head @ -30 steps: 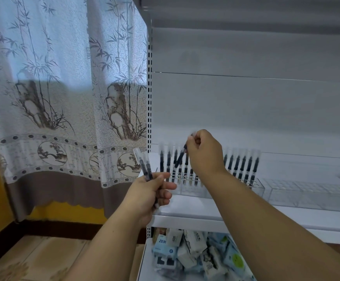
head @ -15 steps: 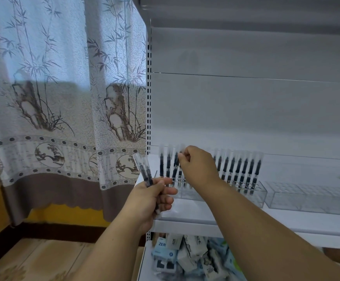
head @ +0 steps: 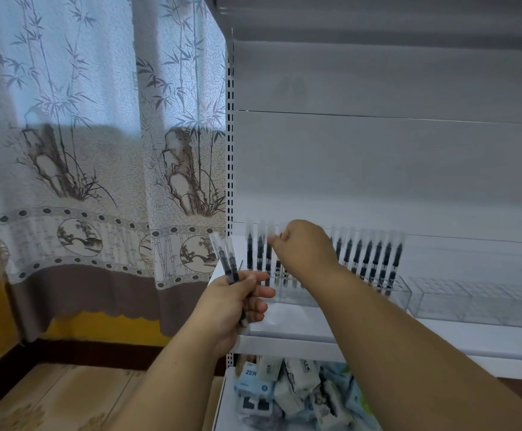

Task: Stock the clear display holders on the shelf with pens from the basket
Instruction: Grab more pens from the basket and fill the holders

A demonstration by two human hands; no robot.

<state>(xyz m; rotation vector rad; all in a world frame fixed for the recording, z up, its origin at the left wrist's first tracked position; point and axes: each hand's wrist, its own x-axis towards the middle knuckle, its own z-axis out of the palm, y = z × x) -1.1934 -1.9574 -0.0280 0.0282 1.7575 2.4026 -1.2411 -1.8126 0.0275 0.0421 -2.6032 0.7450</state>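
A clear display holder stands on the white shelf with several black pens upright in it. My right hand reaches over the holder's left part and pinches the top of one pen, which stands upright in a slot. My left hand stays in front of the shelf's left end, gripping two spare pens that point up. A second clear holder, without pens, sits to the right. The basket is out of view.
A patterned curtain hangs on the left, close to the perforated shelf upright. Below, a lower shelf holds a heap of small packaged goods. The grey back panel rises behind the holders.
My right hand came down and moved left with its pen, from tilted above the row to upright in a slot. My left hand has barely moved.
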